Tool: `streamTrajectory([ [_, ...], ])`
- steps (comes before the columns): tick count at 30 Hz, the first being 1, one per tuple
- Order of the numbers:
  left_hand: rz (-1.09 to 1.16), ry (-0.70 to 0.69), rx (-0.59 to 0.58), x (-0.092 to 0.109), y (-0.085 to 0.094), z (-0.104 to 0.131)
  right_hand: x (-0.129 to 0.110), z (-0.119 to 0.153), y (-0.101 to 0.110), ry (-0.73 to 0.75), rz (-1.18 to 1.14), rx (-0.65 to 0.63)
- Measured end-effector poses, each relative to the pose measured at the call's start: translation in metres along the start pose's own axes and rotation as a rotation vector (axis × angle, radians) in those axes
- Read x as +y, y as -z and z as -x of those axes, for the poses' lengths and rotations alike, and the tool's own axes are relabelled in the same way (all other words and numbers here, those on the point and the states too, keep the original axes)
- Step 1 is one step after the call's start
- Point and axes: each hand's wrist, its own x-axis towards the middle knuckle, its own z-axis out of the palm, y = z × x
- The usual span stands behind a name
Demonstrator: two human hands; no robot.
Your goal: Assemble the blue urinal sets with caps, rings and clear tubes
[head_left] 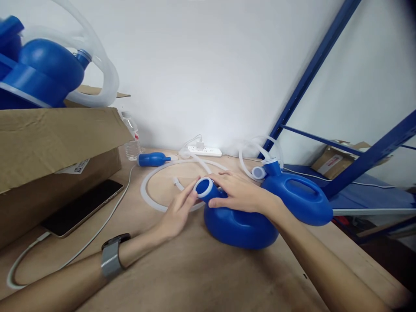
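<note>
A blue plastic jug (240,227) lies on its side on the wooden table, its round mouth with a white rim facing me. My right hand (235,190) is wrapped over the jug's neck from above. The fingers of my left hand (180,208) touch the left side of the white rim (204,188). Behind the mouth, a translucent white hose (151,201) lies in a loop. To the right sits a second blue jug (302,199) with a hose attached at its neck, and a round white-and-blue cap (258,173) is beside it.
An open cardboard box (58,134) with blue containers fills the left, above a phone (82,208) with a cable. Behind are a water bottle (131,138), a small blue bottle (152,159) and a power strip (206,151). A blue metal shelf (373,203) stands right.
</note>
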Motion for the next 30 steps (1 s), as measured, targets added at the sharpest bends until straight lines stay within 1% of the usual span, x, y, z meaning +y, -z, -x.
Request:
streamTrajectory([
  [2,0.275,0.198,-0.013,0.003,-0.004,-0.004,-0.006,0.002,-0.003,-0.064,-0.033,0.025],
  [3,0.384,0.278,0.003,0.004,-0.007,-0.006,-0.01,0.003,-0.006,-0.101,-0.057,0.042],
  [5,0.515,0.401,0.06,0.007,-0.012,-0.008,-0.018,0.005,-0.01,-0.175,-0.102,0.069],
  [7,0.559,0.461,0.123,0.011,-0.015,-0.008,-0.024,0.006,-0.014,-0.221,-0.117,0.089],
  [10,0.558,0.475,0.174,0.015,-0.016,-0.009,-0.027,0.007,-0.018,-0.224,-0.083,0.119],
  [13,0.541,0.428,0.197,0.016,-0.018,-0.01,-0.022,0.008,-0.021,-0.209,-0.034,0.13],
  [17,0.506,0.374,0.175,0.015,-0.023,-0.008,-0.012,0.011,-0.025,-0.121,0.029,0.139],
  [19,0.486,0.363,0.146,0.015,-0.026,-0.008,-0.006,0.014,-0.025,-0.107,0.054,0.149],
  [22,0.386,0.367,0.064,0.014,-0.029,-0.011,0.0,0.02,-0.021,-0.136,0.039,0.147],
  [23,0.288,0.354,0.031,0.013,-0.029,-0.015,0.002,0.022,-0.019,-0.146,0.024,0.142],
  [25,0.015,0.296,-0.012,0.014,-0.022,-0.028,0.007,0.026,-0.015,-0.154,-0.002,0.131],
  [26,-0.159,0.241,-0.013,0.014,-0.016,-0.037,0.011,0.028,-0.012,-0.159,-0.003,0.122],
  [27,-0.262,0.211,0.002,0.016,-0.007,-0.047,0.015,0.029,-0.01,-0.168,0.004,0.109],
  [30,-0.476,0.157,0.095,0.019,0.031,-0.08,0.029,0.033,-0.007,-0.181,0.031,0.095],
])
